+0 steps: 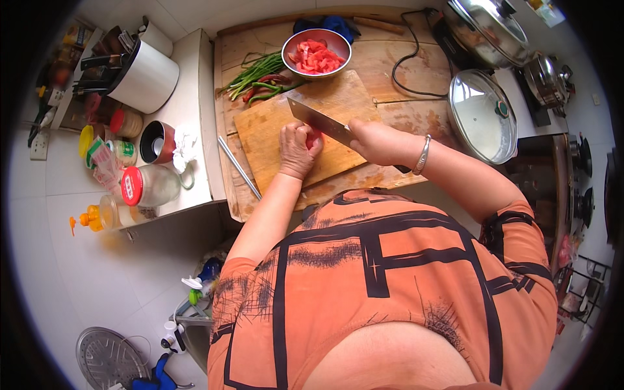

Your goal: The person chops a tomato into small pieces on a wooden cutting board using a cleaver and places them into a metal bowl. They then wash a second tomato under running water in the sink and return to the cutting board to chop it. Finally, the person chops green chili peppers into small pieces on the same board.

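Observation:
My left hand (297,150) presses a piece of tomato (316,140) against the wooden cutting board (265,122), with its fingers curled over it. In my right hand (378,141) is a cleaver (321,121), its broad blade slanting across the board just beside the tomato and my left fingers. Part of the tomato is hidden by the blade and the fingers. Beyond the board's far edge stands a bowl (288,61) of cut tomato (316,57). Scallions (256,73) lie left of the bowl, with green and red chili peppers (265,90) nearer the board.
A metal rod (239,166) lies left of the board. Glass jars (158,186) and a white knife holder (148,78) occupy the left shelf. On the right are a glass-lidded pan (480,122), a black cord (396,73) and a steel pot (480,34). A blue cloth (336,27) sits behind the bowl.

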`<control>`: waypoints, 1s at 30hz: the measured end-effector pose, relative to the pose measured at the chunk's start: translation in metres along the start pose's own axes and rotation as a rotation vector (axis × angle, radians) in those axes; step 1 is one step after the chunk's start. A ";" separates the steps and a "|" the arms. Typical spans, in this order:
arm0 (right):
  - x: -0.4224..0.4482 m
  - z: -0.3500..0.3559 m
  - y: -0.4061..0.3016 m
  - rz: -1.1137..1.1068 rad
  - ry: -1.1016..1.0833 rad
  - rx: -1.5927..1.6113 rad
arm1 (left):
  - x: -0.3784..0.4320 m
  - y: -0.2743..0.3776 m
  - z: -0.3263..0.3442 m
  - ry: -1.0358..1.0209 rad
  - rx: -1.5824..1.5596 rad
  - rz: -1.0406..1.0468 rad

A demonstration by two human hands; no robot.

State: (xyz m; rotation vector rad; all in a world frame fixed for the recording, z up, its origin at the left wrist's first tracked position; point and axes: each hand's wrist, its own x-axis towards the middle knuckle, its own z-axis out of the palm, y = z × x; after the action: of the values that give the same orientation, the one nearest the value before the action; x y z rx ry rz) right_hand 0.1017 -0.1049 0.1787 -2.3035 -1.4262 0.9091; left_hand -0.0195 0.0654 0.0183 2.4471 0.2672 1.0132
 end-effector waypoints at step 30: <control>-0.014 0.026 0.020 0.069 0.077 0.025 | 0.002 0.002 -0.003 0.044 -0.034 0.015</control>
State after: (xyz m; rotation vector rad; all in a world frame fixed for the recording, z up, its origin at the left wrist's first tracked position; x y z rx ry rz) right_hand 0.0944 -0.1287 0.1531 -2.3555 -1.3042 0.8424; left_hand -0.0202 0.0652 0.0220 2.4020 0.2437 1.0699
